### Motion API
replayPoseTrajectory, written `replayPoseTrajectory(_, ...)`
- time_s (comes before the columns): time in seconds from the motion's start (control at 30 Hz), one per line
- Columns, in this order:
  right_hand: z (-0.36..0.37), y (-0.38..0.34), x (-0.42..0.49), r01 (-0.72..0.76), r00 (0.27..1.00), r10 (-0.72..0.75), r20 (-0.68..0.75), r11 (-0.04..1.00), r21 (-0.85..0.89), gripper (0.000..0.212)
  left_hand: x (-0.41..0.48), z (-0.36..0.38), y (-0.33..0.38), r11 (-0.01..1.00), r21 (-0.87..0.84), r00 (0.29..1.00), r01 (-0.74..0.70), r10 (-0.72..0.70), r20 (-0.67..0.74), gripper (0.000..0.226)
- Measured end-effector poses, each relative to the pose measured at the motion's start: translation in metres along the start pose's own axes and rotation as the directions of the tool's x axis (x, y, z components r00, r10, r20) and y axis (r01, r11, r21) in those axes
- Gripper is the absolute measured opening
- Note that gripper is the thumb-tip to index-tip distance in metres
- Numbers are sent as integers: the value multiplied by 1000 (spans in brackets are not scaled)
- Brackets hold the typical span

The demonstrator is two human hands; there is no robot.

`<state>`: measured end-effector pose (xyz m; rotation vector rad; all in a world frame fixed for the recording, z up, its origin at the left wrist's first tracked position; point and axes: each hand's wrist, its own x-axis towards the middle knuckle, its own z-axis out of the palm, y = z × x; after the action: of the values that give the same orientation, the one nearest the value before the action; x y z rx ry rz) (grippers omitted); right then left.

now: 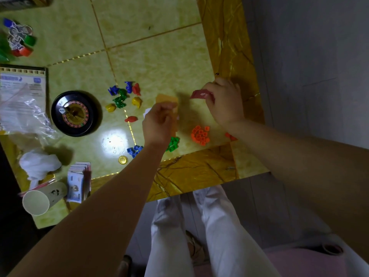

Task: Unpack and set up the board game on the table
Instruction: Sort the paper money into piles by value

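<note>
**Both hands busy with cards near the table's right edge**

From my feed, the green tiled table with its amber border fills the upper left of the view. At 9 o'clock a printed rules sheet lies partly under a crumpled clear plastic bag. Just right of them sits the black roulette wheel. At 7 o'clock a paper cup lies on its side, with a stack of play money beside it.

My left hand is near the middle of the table, its fingers curled round a stack of orange cards held upright. My right hand is at 3 o'clock from it, near the border, with thumb and fingertips pinching a single red card above the surface.

At 10 o'clock from the left hand there is a cluster of coloured pawns: blue, green, red and yellow. Between the wrists lies a heap of orange cubes. Green cubes and blue cubes sit at 6 and 7 o'clock of the left hand. A gold coin lies just below the blue ones.
</note>
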<state>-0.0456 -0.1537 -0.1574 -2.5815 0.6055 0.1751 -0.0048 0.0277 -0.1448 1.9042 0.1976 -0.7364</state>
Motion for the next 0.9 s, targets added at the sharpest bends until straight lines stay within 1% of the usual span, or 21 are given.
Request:
replayPoseTrajectory(0.07, 9, 0, 2, 97, 995, -98, -7, 993, -63, 19, 5, -2, -6, 999, -2, 998, -51, 50, -48, 30)
replayPoseTrajectory(0.1, 18, 0, 3, 122, 992, -122, 10, 989, -85, 20, 8, -3, -9, 998, -1, 995, -68, 68, -75, 37)
replayPoseTrajectory(0.17, 35, 2, 3, 134, 991, -129, 46, 979, -150, 21, 13, -4, -15, 995, -12, 990, -95, 94, -102, 52)
replayPoseTrajectory(0.23, 45, 3, 2, 124, 991, -113, 66, 971, -203, 24, 13, -4, -18, 994, -45, 991, -100, 96, -94, 63)
replayPoseTrajectory(0.33, 45, 2, 3, 141, 990, -142, 12, 958, -248, 22, 16, -1, -22, 997, -26, 993, -72, 69, -95, 70)
replayPoseTrajectory(0.37, 44, 2, 4, 135, 989, -144, -16, 957, -258, 21, 18, 0, -21, 998, -28, 994, -53, 50, -99, 66)
replayPoseTrajectory(0.4, 42, 2, 5, 122, 991, -132, -21, 957, -263, 20, 20, 1, -20, 999, -41, 995, -34, 30, -100, 57)
replayPoseTrajectory(0.5, 43, 3, 5, 120, 993, -117, 28, 955, -272, 21, 23, 6, -14, 991, -132, 996, 6, -18, -92, 19)
replayPoseTrajectory(0.57, 43, 3, 5, 112, 994, -103, 45, 953, -281, 21, 23, 10, -9, 982, -189, 996, 20, -36, -83, 7)
replayPoseTrajectory(0.63, 43, 1, 7, 116, 993, -108, 43, 953, -279, 24, 22, 16, -6, 973, -223, 997, 56, -67, -42, 7)
replayPoseTrajectory(0.67, 42, -1, 8, 123, 992, -112, 54, 955, -271, 25, 21, 19, -4, 968, -237, 996, 81, -85, -9, 10)
replayPoseTrajectory(0.77, 42, -5, 9, 111, 988, -82, 133, 968, -223, 29, 21, 27, 1, 956, -266, 992, 124, -118, 38, 23)
replayPoseTrajectory(0.9, 41, -5, 10, 76, 984, -43, 171, 978, -197, 32, 23, 27, 5, 961, -246, 992, 129, -120, 50, 18)
